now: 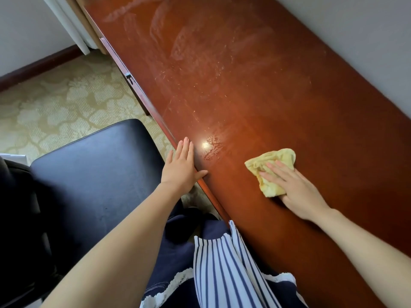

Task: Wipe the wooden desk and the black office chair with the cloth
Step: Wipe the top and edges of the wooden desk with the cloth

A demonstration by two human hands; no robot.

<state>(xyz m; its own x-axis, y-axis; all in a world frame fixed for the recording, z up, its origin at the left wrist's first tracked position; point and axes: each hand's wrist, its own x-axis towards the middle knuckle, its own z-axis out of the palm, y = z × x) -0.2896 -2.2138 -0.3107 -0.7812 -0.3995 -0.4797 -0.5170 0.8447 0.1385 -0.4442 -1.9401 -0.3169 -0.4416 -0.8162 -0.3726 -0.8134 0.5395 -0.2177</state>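
Note:
The reddish-brown wooden desk (255, 90) runs from the top centre down to the right, its top marked with pale wipe streaks and a small wet patch. A crumpled yellow cloth (270, 162) lies on the desk near its front edge. My right hand (293, 185) presses flat on the cloth with straight fingers. My left hand (181, 168) rests open on the desk's front edge, fingers straight, thumb on the top. The black office chair (93, 174) stands left of the desk, its seat just beside my left hand.
A grey wall (355, 41) borders the desk's far side. Patterned beige carpet (55, 103) covers the floor at the left, with a dark skirting board and a white panel behind. Drawer fronts with a small handle (128, 77) sit under the desk edge. My striped apron hangs below.

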